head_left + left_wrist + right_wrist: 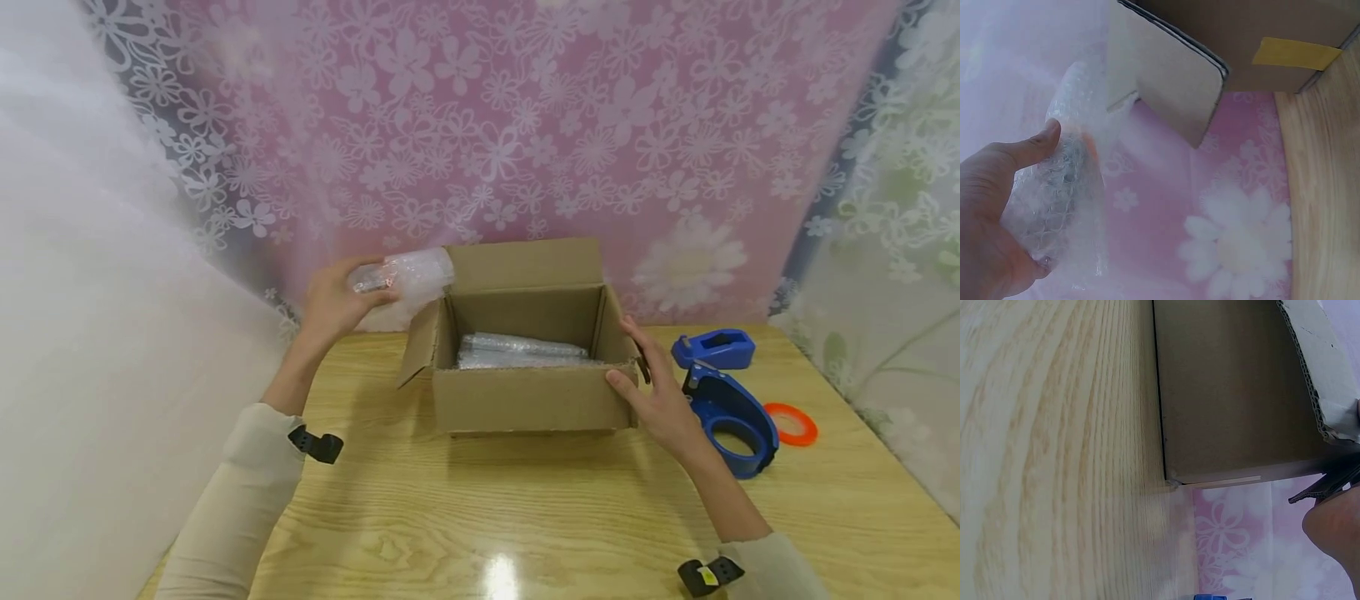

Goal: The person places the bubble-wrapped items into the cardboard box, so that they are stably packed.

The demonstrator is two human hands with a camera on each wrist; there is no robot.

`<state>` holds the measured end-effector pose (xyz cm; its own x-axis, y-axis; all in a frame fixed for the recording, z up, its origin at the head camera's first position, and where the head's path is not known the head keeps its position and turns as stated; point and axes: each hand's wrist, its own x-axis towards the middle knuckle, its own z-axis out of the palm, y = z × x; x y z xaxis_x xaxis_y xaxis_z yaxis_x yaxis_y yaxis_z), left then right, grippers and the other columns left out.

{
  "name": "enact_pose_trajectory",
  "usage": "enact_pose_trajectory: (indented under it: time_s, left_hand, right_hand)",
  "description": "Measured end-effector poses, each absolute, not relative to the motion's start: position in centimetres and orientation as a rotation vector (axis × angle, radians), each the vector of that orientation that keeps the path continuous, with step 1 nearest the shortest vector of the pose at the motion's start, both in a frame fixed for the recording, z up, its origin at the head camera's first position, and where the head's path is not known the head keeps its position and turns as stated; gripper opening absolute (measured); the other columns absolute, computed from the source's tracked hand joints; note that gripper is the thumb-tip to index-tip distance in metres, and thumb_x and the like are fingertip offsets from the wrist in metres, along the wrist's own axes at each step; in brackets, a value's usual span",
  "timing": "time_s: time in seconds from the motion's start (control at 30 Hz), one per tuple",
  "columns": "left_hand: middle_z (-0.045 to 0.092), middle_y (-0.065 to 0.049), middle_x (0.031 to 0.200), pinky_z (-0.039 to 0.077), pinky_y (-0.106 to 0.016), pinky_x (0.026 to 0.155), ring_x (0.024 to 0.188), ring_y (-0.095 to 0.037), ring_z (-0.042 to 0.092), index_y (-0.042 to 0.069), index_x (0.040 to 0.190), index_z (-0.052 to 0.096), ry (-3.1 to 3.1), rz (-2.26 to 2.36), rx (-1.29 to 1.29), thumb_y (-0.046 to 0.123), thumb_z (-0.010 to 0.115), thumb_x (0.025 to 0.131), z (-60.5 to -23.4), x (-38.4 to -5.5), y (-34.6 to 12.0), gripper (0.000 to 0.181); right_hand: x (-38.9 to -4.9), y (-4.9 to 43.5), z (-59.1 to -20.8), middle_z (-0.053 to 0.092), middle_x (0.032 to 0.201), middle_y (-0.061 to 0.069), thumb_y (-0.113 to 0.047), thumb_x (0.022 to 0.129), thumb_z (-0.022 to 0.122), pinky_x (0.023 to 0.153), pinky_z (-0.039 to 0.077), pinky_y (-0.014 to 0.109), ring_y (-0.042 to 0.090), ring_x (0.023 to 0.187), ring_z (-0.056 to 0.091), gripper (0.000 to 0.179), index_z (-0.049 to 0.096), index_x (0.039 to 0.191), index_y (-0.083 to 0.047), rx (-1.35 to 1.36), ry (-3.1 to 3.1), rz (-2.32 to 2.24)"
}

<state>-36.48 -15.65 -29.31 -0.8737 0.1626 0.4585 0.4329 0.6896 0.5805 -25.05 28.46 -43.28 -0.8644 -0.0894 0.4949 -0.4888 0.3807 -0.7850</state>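
My left hand [337,300] grips a bubble-wrapped bundle [422,275] up beside the left back corner of an open cardboard box [534,400]. Through the clear wrap [1082,187] in the left wrist view, something dark with an orange-red patch shows; its kind is hidden. At the box's right front corner, my right hand [660,404] holds on, thumb over the front edge and fingers along the right side. Inside the box lie bubble-wrapped pieces [517,346]. The back flap [525,262] stands up, and the left flap [422,342] hangs outward.
To the right of the box are a small blue tape dispenser [716,348], a larger blue tape cutter [731,421] and an orange-red tape roll [791,425]. A pink floral sheet [487,150] hangs behind the wooden table [420,517]. Yellow tape [1296,54] marks the box's side.
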Motion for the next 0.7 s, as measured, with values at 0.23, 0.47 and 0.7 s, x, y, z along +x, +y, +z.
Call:
enact_pose_trajectory:
  time_s: [0.23, 0.47, 0.7]
  left_hand:
    - [0.064, -0.008, 0.144, 0.039, -0.054, 0.116, 0.138, -0.032, 0.053, 0.016, 0.138, 0.069, -2.484, -1.045, -0.522, 0.034, 0.092, 0.080, -27.9, -35.3, -14.5, 0.065]
    - [0.070, -0.001, 0.136, 0.043, -0.047, 0.115, 0.134, -0.025, 0.058, 0.018, 0.133, 0.072, -2.443, -1.075, -0.643, 0.035, 0.094, 0.078, -27.4, -34.8, -11.7, 0.062]
    - [0.069, 0.004, 0.135, 0.042, -0.043, 0.116, 0.137, -0.020, 0.054, 0.021, 0.132, 0.072, -2.442, -1.168, -0.747, 0.034, 0.092, 0.080, -28.2, -35.3, -9.0, 0.057]
  right_hand:
    - [-25.1, 28.3, -43.2, 0.010, 0.174, 0.007, -0.006, 0.104, 0.062, 0.120, 0.009, 0.075, 0.035, 0.160, 0.004, 0.075, 0.024, 0.167, -0.020, 0.528, -2.261, 1.499]
    - [-25.3, 28.4, -43.4, 0.012, 0.174, 0.004, -0.006, 0.104, 0.063, 0.120, 0.010, 0.074, 0.035, 0.159, 0.007, 0.077, 0.023, 0.167, -0.024, 0.522, -2.265, 1.490]
    - [-25.2, 28.4, -43.4, 0.012, 0.174, 0.003, -0.007, 0.104, 0.063, 0.120, 0.010, 0.075, 0.036, 0.159, 0.007, 0.077, 0.022, 0.167, -0.025, 0.516, -2.271, 1.490]
